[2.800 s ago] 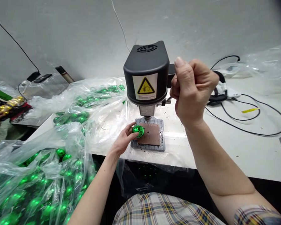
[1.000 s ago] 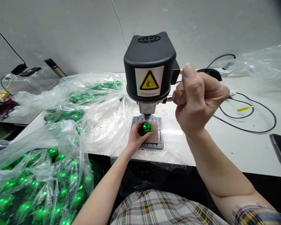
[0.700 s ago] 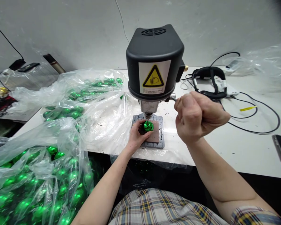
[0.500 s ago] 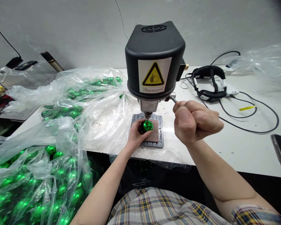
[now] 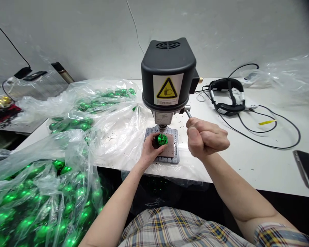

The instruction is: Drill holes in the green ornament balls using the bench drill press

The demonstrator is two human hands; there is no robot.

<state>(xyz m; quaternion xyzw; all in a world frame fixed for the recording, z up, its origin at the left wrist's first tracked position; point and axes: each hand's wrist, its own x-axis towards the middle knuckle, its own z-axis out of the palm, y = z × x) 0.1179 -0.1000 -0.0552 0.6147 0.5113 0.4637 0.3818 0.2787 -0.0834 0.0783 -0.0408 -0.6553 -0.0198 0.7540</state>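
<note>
A black drill press with a yellow hand-warning label stands in the middle of the table. Beneath its chuck, my left hand grips a shiny green bauble, thumb on the near side and fingers on the far side. The bauble rests on a brown board over the grey slotted base. The bit comes down at the bauble's top; whether it has entered cannot be made out. To the right, my right hand is closed round the press's feed lever, most of which the fist hides.
Clear plastic bags of green baubles fill the left side, with more bagged baubles behind. A black headset with looping cables lies at the right, a phone at the right edge. Dark shavings dot the white table.
The camera view has shifted slightly, so the press appears lower and smaller. My right fist has moved a little left and stays on the lever; my left hand keeps its hold on the bauble.
</note>
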